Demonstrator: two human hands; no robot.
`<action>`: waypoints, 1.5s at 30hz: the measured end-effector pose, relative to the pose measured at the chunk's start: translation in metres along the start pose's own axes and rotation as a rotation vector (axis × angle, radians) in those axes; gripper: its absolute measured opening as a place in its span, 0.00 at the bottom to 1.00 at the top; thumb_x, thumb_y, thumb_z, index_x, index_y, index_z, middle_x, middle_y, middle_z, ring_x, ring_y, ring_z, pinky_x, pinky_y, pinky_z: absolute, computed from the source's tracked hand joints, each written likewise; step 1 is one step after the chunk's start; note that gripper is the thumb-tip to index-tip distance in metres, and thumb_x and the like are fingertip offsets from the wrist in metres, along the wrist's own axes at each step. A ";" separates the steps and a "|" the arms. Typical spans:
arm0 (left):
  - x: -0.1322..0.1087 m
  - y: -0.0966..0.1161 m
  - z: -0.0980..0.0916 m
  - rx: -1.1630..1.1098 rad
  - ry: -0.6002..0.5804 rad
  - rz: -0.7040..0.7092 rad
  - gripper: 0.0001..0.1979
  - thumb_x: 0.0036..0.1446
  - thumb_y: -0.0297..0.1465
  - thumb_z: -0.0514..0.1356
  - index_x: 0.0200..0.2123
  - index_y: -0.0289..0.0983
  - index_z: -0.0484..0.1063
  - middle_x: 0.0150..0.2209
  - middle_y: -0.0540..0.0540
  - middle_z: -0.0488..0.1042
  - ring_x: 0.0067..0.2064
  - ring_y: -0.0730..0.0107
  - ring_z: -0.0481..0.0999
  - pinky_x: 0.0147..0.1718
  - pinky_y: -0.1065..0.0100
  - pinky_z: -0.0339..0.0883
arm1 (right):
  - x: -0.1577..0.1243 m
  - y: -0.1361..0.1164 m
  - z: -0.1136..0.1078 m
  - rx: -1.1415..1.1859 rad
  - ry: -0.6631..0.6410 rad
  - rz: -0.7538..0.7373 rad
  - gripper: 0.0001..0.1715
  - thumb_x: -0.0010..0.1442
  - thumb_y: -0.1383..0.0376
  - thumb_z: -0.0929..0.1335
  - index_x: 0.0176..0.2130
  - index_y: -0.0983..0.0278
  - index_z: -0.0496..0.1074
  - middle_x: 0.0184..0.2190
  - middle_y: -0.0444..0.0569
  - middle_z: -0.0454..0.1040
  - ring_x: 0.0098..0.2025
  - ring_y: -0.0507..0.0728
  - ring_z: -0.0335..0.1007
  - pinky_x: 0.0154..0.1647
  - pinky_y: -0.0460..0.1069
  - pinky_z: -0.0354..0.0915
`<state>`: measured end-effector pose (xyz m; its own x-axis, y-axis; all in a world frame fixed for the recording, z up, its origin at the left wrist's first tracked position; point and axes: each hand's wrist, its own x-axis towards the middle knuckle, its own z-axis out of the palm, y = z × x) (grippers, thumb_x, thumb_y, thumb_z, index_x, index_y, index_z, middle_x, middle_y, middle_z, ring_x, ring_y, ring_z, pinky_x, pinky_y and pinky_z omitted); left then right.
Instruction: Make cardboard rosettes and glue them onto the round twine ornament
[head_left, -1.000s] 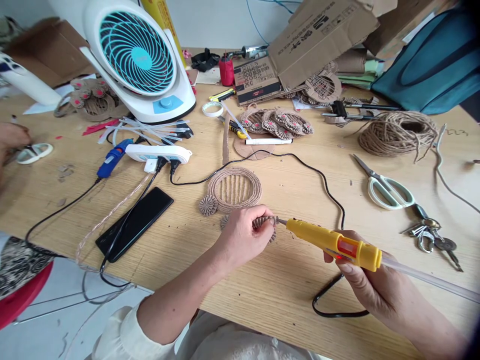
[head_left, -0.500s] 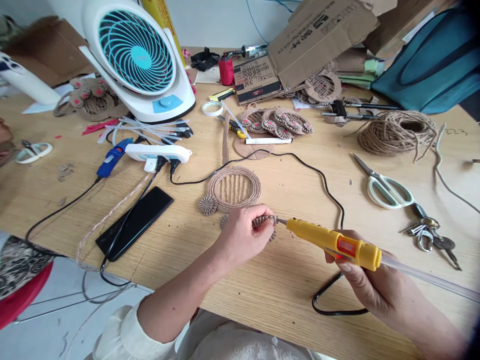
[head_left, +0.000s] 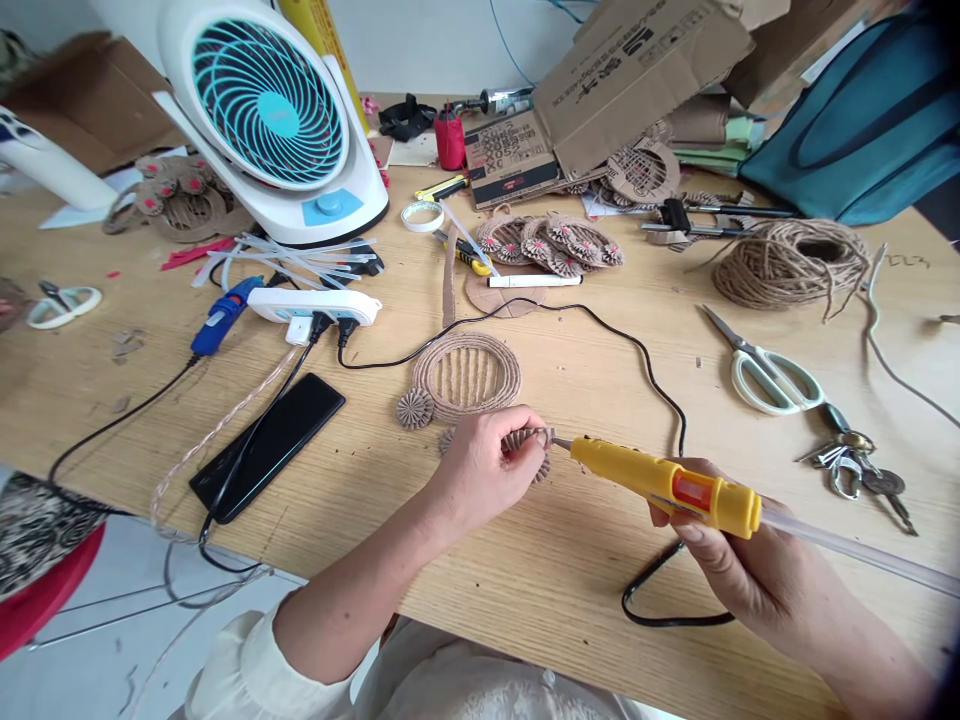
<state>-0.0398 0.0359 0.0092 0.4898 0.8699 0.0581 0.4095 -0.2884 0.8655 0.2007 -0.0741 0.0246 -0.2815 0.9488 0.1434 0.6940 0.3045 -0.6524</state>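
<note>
My left hand is closed in a pinch on a small corrugated cardboard rosette, held just above the table. My right hand grips a yellow glue gun with a clear glue stick trailing out the back. The gun's metal tip touches the rosette. Just beyond my left hand lies an oval cardboard frame with a small rosette at its lower left. The gun's black cord loops across the table to a white power strip.
A white and teal fan stands back left. A black phone, a blue glue gun, scissors, keys, a twine coil, finished cardboard ornaments and cardboard boxes crowd the wooden table.
My hands have held almost still. At the far left edge another person's hand has drawn back out of view, leaving small scissors on the table.
</note>
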 end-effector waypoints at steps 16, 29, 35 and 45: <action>0.000 0.001 0.000 0.010 -0.009 0.001 0.08 0.59 0.26 0.56 0.29 0.36 0.73 0.24 0.52 0.72 0.25 0.77 0.69 0.23 0.76 0.56 | 0.000 -0.001 -0.002 -0.009 0.021 -0.002 0.08 0.71 0.60 0.60 0.44 0.60 0.65 0.33 0.47 0.72 0.31 0.53 0.72 0.29 0.46 0.69; 0.001 0.001 0.000 -0.048 -0.015 -0.032 0.08 0.59 0.26 0.56 0.30 0.36 0.74 0.25 0.51 0.74 0.25 0.76 0.69 0.23 0.76 0.58 | 0.004 -0.003 -0.004 -0.005 0.061 -0.037 0.09 0.70 0.61 0.61 0.46 0.60 0.67 0.33 0.46 0.72 0.28 0.52 0.71 0.27 0.45 0.69; 0.001 0.002 0.000 -0.024 -0.042 -0.014 0.08 0.58 0.25 0.56 0.29 0.35 0.74 0.22 0.53 0.71 0.23 0.77 0.67 0.22 0.76 0.55 | 0.005 -0.004 -0.005 -0.023 0.087 -0.040 0.10 0.71 0.60 0.61 0.42 0.61 0.67 0.32 0.47 0.72 0.26 0.52 0.70 0.26 0.46 0.68; 0.001 0.003 -0.001 -0.021 -0.014 -0.010 0.08 0.60 0.25 0.56 0.30 0.36 0.74 0.25 0.51 0.75 0.27 0.75 0.71 0.25 0.75 0.59 | 0.002 -0.001 -0.004 -0.015 0.047 -0.019 0.10 0.71 0.59 0.60 0.43 0.61 0.67 0.34 0.49 0.72 0.30 0.53 0.72 0.28 0.47 0.69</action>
<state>-0.0385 0.0364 0.0120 0.4961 0.8672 0.0427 0.3983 -0.2710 0.8763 0.2021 -0.0724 0.0290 -0.2632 0.9457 0.1907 0.6991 0.3232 -0.6378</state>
